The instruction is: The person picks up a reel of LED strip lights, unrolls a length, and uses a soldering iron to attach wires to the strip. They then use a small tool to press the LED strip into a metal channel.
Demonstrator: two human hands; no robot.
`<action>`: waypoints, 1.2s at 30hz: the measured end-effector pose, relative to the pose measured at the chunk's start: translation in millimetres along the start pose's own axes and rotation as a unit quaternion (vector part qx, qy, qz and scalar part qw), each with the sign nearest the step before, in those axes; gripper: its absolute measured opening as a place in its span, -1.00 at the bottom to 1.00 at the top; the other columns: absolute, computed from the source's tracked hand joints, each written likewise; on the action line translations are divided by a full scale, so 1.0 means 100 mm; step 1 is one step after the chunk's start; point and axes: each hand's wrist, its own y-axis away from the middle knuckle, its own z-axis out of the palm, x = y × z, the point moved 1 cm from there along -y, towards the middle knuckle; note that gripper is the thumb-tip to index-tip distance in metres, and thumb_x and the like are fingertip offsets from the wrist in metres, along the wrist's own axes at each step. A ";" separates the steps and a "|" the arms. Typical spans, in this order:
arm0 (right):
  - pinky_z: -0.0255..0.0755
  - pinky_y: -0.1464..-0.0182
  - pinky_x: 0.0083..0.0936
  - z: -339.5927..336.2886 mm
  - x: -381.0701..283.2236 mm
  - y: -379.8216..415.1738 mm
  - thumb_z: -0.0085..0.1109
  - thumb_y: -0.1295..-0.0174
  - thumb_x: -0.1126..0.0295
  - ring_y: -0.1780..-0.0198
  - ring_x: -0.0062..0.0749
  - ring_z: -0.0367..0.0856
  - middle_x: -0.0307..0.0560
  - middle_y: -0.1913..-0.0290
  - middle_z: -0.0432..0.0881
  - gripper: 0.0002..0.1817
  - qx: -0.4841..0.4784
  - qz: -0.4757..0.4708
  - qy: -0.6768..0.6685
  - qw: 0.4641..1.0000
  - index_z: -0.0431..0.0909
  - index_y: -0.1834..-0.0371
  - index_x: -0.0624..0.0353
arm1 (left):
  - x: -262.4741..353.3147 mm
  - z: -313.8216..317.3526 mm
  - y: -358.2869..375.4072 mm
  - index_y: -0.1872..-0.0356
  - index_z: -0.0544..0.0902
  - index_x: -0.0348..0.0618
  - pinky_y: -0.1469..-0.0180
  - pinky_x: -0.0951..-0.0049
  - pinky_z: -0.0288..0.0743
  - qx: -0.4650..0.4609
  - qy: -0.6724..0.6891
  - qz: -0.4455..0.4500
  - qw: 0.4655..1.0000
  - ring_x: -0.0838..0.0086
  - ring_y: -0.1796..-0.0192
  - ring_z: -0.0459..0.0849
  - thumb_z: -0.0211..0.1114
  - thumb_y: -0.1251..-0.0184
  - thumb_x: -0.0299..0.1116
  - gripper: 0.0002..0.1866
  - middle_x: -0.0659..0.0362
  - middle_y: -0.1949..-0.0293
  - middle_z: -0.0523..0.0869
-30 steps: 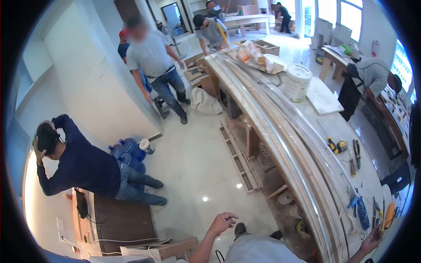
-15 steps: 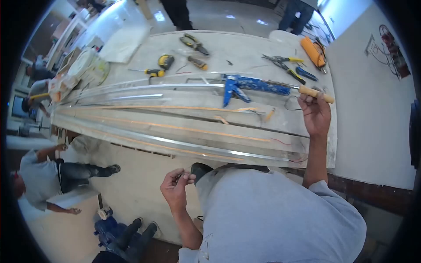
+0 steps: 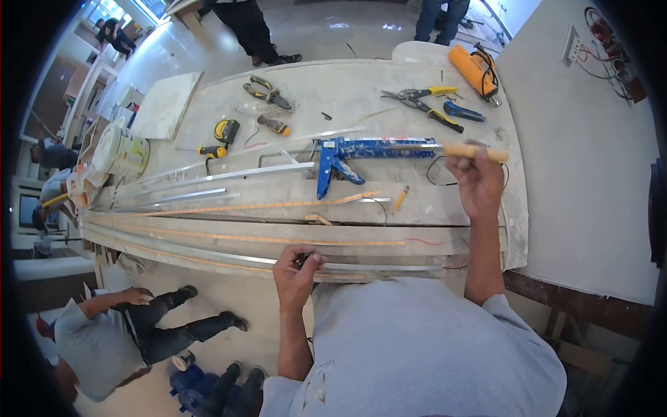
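On the pale stone surface your right hand was closed around the light wooden handle of a tool, held just beside the rear end of the blue metal caulking gun lying across the top. Your left hand hovered at the near edge, over the long silver metal strips, its fingertips pinched on something small and dark that you could not make out. Yellow-handled snips lay beyond the gun, near an orange cylindrical tool.
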 end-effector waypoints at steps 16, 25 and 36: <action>0.75 0.23 -0.54 1.20 1.25 -1.26 0.38 -0.43 0.10 0.32 -0.43 0.82 0.09 0.30 0.80 -0.51 -0.131 0.076 0.333 0.931 0.67 0.11 0.47 | -0.10 -0.22 -0.02 0.11 0.67 -0.35 0.13 0.46 0.72 0.062 0.032 -0.035 0.997 0.44 0.24 0.81 0.35 -0.42 -0.61 -0.90 0.05 0.30 0.80; 0.65 0.41 -0.53 1.44 1.58 -1.52 0.36 -0.40 0.00 0.48 -0.47 0.72 -0.07 0.45 0.70 -0.50 -0.143 0.123 0.418 0.889 0.66 0.23 0.36 | -0.08 -0.32 -0.11 0.07 0.70 -0.28 0.13 0.52 0.67 0.029 -0.016 -0.033 0.999 0.57 0.21 0.78 0.39 -0.42 -0.49 -0.86 0.17 0.27 0.81; 0.49 0.54 -0.58 1.63 1.67 -1.52 0.34 -0.39 -0.02 0.60 -0.54 0.57 -0.28 0.59 0.47 -0.51 -0.139 0.167 0.433 0.875 0.63 0.30 0.29 | 0.11 -0.48 -0.25 0.04 0.66 -0.31 0.16 0.50 0.70 0.056 0.030 -0.010 0.998 0.53 0.23 0.80 0.38 -0.43 -0.53 -0.84 0.13 0.26 0.80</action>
